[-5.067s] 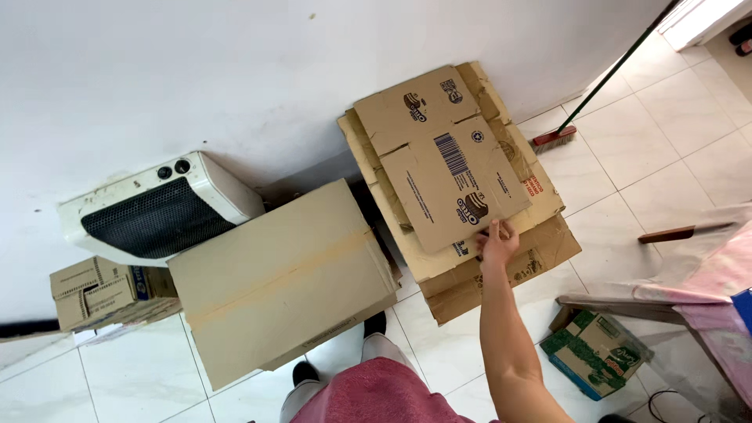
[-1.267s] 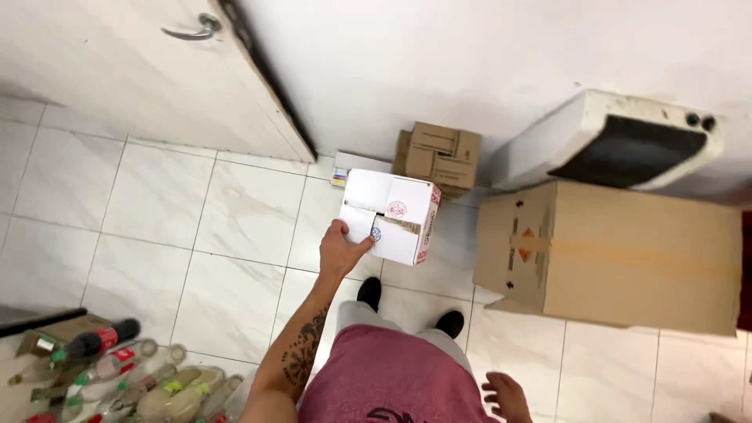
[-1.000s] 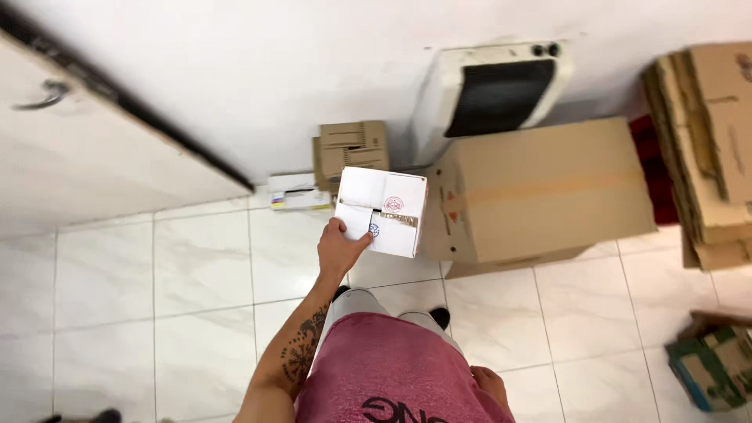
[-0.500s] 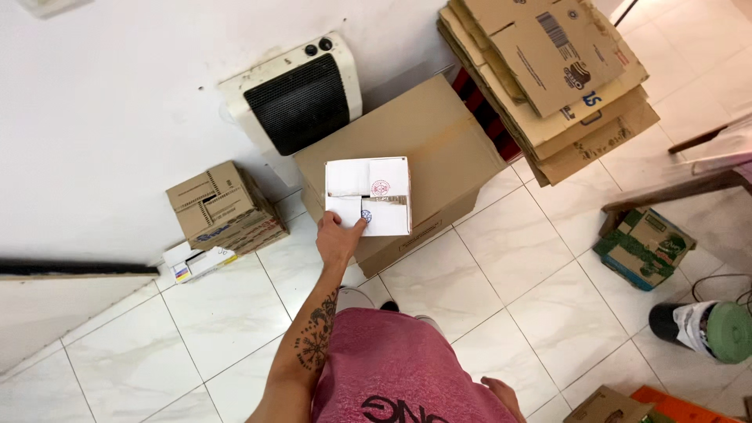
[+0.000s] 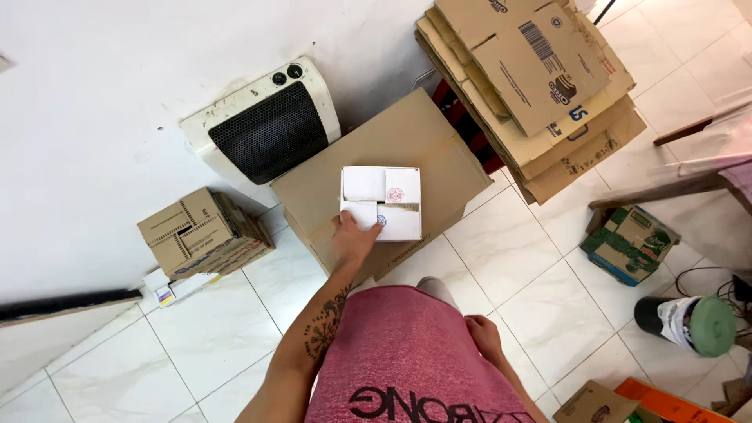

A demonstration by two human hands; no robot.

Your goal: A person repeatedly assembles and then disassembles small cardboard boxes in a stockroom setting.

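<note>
The head camera looks straight down. The left hand (image 5: pixel 352 237) grips a small white carton (image 5: pixel 381 203) by its near left corner, thumb side on the edge, fingers partly tucked under and hidden. The carton sits over the top of a large brown cardboard box (image 5: pixel 439 160), flat side up; whether it rests on that box or is held just above it cannot be told. Its top is nearly square, slightly wider than deep, with the wider run going left to right in the picture and a strip of brown tape crossing it the same way. The closed flaps face up and carry two small round stamps.

The right hand (image 5: pixel 483 335) hangs at the person's hip against the pink shirt, fingers loosely curled, holding nothing.

Behind the large box a white heater (image 5: pixel 266 129) with a dark grille leans at the wall. To the right lies a stack of flattened cartons (image 5: pixel 540 86), its upper edge cut off by the frame. Left, on the white tiled floor (image 5: pixel 196 329), stands a small brown box (image 5: pixel 200 233). A green printed box (image 5: pixel 629 244) lies at the right, and a dark container with a green lid (image 5: pixel 693 323) below it.
</note>
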